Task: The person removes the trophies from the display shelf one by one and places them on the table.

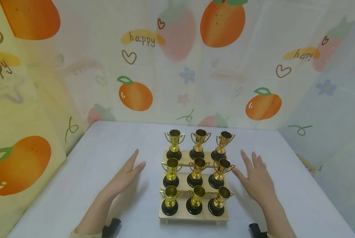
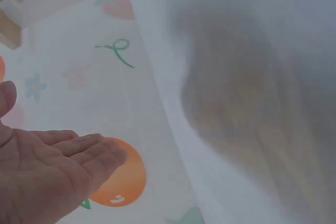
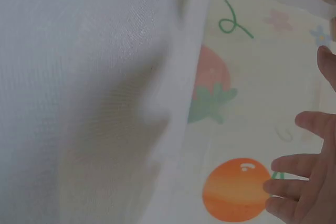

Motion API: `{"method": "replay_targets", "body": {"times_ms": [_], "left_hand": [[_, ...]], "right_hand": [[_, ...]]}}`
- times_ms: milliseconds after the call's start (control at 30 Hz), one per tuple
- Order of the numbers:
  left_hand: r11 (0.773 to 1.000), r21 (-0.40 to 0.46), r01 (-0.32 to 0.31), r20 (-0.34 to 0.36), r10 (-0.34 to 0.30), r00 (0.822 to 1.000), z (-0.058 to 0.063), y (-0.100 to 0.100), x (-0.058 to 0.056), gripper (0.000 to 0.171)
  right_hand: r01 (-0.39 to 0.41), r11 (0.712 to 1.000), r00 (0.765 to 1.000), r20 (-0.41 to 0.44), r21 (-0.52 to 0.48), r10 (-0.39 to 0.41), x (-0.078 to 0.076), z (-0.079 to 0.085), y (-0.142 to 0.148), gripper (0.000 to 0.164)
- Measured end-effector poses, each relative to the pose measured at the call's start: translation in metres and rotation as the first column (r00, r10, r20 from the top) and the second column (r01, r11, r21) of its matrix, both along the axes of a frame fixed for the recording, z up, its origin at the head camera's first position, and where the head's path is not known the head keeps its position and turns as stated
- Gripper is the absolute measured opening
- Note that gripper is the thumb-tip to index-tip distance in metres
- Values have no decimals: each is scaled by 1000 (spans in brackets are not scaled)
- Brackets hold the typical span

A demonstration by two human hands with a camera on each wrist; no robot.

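Note:
Small gold trophy cups with black bases stand in three rows of three on a stepped wooden rack (image 1: pixel 195 215). A front-row trophy (image 1: pixel 198 200) is at the middle of the lowest step. To the rack's left, my left hand (image 1: pixel 122 177) is held out with straight fingers, holding nothing; its palm shows in the left wrist view. On the other side, my right hand (image 1: pixel 257 180) has its fingers spread and holds nothing. Its thumb tip is close to the right trophy of the middle row (image 1: pixel 220 173), whose cup leans to the right.
A white-covered table (image 1: pixel 302 198) lies under the rack and hands. Behind it hangs a curtain (image 1: pixel 171 86) printed with oranges, hearts and "happy". Similar fabric (image 1: pixel 19 119) closes off the left side. Dark straps sit at both wrists.

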State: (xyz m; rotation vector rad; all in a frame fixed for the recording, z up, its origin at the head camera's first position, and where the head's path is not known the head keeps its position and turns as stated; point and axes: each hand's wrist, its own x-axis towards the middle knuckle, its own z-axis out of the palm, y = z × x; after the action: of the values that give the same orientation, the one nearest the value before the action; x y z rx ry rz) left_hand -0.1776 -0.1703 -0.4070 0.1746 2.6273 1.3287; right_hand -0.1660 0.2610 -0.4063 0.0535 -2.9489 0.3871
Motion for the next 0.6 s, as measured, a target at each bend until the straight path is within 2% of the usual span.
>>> {"method": "replay_targets", "body": {"times_ms": [100, 233, 367, 467, 533, 600], "left_hand": [[997, 77, -25, 65, 20, 998, 4, 4, 9, 76], [982, 181, -51, 92, 35, 995, 5, 9, 18, 67], [950, 303, -79, 122, 43, 992, 4, 14, 22, 54], [916, 388, -103, 150, 47, 988, 1, 20, 26, 48], [899, 421, -123, 167, 56, 984, 0, 25, 30, 46], [880, 461, -116, 164, 44, 985, -2, 30, 34, 45]], "right_hand": [[1, 1000, 1000, -6, -19, -1, 5, 2, 0, 82], [9, 999, 1000, -11, -46, -10, 11, 4, -1, 81], [24, 996, 1000, 12, -84, -23, 17, 7, -3, 81], [23, 993, 1000, 1, -116, -23, 23, 11, -5, 78], [16, 991, 999, -38, -135, -22, 28, 13, -7, 73], [3, 987, 996, -91, -160, -18, 33, 15, -7, 68]]}}
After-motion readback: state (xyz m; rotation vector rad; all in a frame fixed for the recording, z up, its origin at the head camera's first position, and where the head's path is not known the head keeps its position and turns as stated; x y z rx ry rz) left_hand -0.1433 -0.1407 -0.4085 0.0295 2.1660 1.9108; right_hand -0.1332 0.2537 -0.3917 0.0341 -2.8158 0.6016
